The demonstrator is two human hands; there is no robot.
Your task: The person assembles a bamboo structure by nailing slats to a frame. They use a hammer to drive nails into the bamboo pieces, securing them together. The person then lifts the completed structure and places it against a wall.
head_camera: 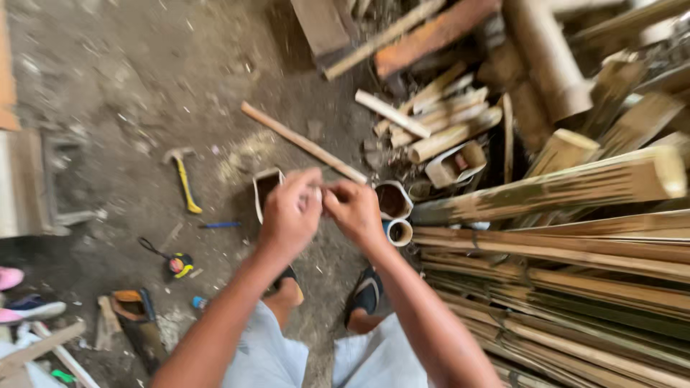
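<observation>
My left hand [290, 215] and my right hand [355, 210] meet in the middle of the view, fingertips pinched together. Between them sits a small pale piece [317, 193], too blurred to tell its kind. Under the hands, on the dirt floor, lie short cut bamboo tube sections: one to the left [264, 188], two to the right [394, 200] [398, 232]. My feet in dark sandals [365, 291] stand below the hands. A thin wooden stick [302, 142] lies slanted just beyond them.
A pile of bamboo poles [553, 188] and split strips [568, 302] fills the right side. On the left floor lie a yellow-handled hammer [184, 179], a blue pencil [219, 225], a tape measure [180, 264] and a hand saw [138, 320]. Pink shoes [10, 277] show at the left edge.
</observation>
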